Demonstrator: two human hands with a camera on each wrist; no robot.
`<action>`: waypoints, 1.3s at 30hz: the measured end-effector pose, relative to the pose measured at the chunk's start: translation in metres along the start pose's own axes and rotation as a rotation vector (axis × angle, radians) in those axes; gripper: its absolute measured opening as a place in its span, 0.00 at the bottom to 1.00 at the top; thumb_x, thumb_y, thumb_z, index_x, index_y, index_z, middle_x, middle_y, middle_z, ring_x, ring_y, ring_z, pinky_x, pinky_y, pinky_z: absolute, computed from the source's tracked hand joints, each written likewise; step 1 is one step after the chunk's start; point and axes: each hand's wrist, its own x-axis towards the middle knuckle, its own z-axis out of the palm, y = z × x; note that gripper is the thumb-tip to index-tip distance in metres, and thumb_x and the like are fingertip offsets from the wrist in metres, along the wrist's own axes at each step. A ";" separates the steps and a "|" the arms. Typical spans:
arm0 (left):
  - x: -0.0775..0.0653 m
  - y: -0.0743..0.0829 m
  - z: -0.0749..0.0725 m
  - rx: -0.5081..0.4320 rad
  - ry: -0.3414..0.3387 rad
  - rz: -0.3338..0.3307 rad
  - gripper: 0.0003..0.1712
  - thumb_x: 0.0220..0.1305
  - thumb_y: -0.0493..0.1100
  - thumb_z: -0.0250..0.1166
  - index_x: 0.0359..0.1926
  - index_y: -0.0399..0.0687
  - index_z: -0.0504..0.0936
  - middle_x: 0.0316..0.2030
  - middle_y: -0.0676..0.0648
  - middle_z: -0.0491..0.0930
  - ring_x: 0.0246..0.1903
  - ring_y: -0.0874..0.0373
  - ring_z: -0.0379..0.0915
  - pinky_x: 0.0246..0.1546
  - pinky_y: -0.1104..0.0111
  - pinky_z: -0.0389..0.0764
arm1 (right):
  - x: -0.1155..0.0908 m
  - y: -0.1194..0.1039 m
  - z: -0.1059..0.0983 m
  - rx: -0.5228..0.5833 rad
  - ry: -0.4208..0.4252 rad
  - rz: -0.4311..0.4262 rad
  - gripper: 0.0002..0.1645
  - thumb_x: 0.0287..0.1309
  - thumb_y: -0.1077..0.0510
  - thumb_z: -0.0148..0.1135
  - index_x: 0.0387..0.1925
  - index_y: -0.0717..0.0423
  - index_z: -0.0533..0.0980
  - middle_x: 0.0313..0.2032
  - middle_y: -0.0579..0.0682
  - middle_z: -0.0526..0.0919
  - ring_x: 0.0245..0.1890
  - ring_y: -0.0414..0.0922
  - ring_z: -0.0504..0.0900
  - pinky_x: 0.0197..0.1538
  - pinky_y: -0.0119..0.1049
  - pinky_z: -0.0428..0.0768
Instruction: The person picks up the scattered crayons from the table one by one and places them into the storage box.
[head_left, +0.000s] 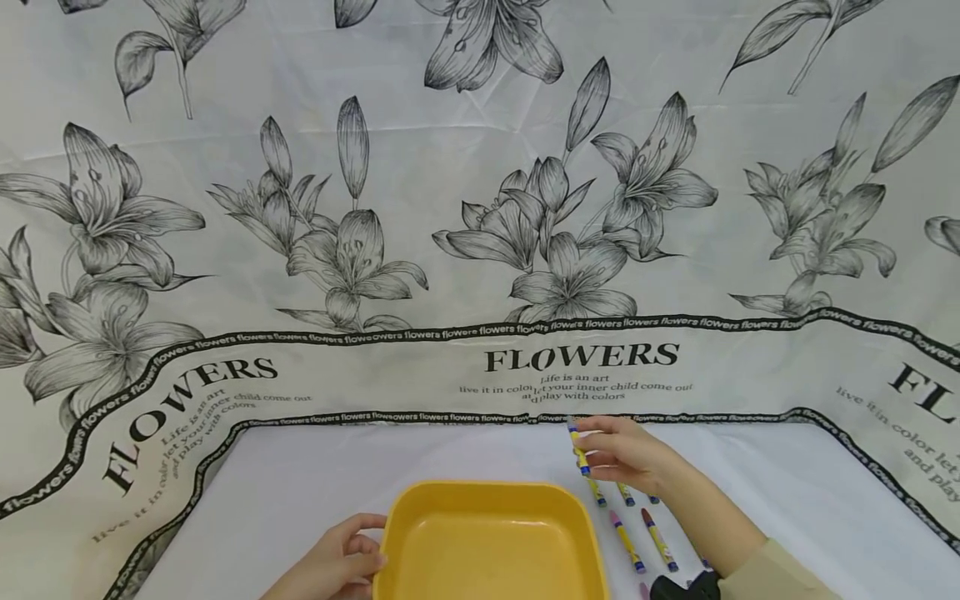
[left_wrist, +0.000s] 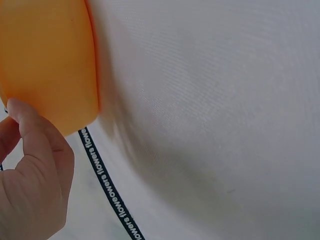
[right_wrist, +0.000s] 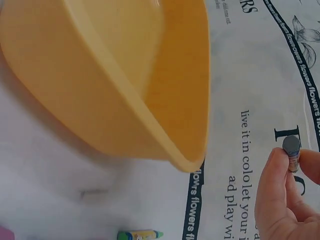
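Note:
My right hand [head_left: 626,454] pinches a crayon [head_left: 579,450] between thumb and fingers, just past the far right corner of a yellow plastic tray [head_left: 487,575]. The crayon has a yellow and blue wrapper; in the right wrist view its grey end [right_wrist: 291,144] points toward the camera. At the tray's left side, my left hand [head_left: 333,562] holds the rim, thumb and fingers about the edge. The left wrist view shows the fingertips against the orange-yellow outer wall [left_wrist: 50,65]. No crayons show in the visible part of the tray, whose near end is cut off.
Several crayons lie on the white table right of the tray, among them a pink one [head_left: 627,542] and a dark red one [head_left: 659,540]. A green crayon [right_wrist: 140,235] shows in the right wrist view. Behind hangs a floral cloth [head_left: 480,208] with printed lettering.

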 end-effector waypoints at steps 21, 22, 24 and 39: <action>0.003 -0.010 -0.003 -0.040 -0.075 0.024 0.33 0.59 0.36 0.60 0.60 0.28 0.56 0.30 0.49 0.75 0.25 0.62 0.70 0.29 0.73 0.77 | 0.017 0.024 0.076 -0.072 -0.095 0.064 0.23 0.54 0.64 0.61 0.53 0.65 0.70 0.30 0.50 0.78 0.26 0.42 0.76 0.30 0.31 0.80; 0.003 -0.010 -0.003 -0.033 -0.073 0.024 0.33 0.59 0.36 0.60 0.60 0.28 0.56 0.30 0.49 0.75 0.25 0.62 0.71 0.29 0.73 0.77 | 0.018 0.024 0.078 -0.072 -0.099 0.066 0.23 0.54 0.64 0.61 0.53 0.65 0.70 0.30 0.50 0.78 0.27 0.42 0.76 0.29 0.31 0.80; 0.003 -0.009 -0.004 -0.021 -0.065 0.024 0.32 0.59 0.36 0.60 0.60 0.29 0.57 0.30 0.48 0.75 0.25 0.62 0.71 0.29 0.73 0.77 | 0.019 0.024 0.083 -0.065 -0.108 0.068 0.23 0.54 0.64 0.61 0.53 0.65 0.71 0.31 0.50 0.78 0.27 0.42 0.76 0.29 0.30 0.80; 0.003 -0.002 -0.007 -0.032 -0.072 -0.023 0.30 0.60 0.36 0.59 0.60 0.32 0.57 0.30 0.48 0.75 0.24 0.63 0.70 0.28 0.74 0.76 | 0.025 0.022 0.121 -0.024 -0.203 0.070 0.20 0.55 0.66 0.59 0.50 0.65 0.72 0.30 0.52 0.80 0.26 0.42 0.78 0.33 0.36 0.82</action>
